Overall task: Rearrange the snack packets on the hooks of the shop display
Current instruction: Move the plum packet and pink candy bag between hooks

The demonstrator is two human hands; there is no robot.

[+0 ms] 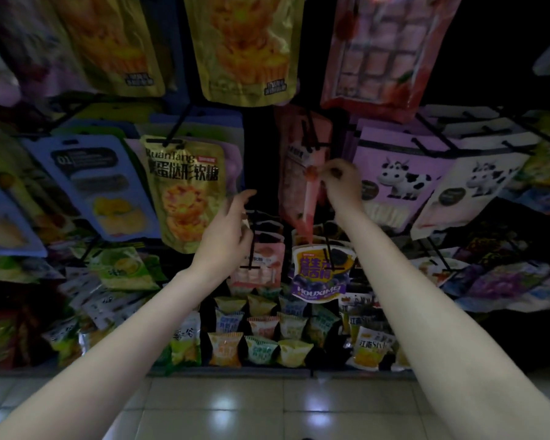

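A pink-red snack packet [302, 185] hangs edge-on from a black hook [308, 134] in the middle of the display. My right hand [342, 179] pinches this packet near its upper part. My left hand [226, 230] is raised just left of it, fingers relaxed and holding nothing, in front of a dark gap between packets. To the left hangs a yellow egg-tart candy packet [188, 192]. Below the hands hang a pale pink packet [261, 265] and a blue blueberry packet [321, 274].
Purple cow packets [394, 182] hang at the right, blue packets [89, 185] at the left, and large yellow packets [245, 49] above. Several small pillow packs [261, 338] fill the bottom shelf. A tiled floor [267, 404] lies below.
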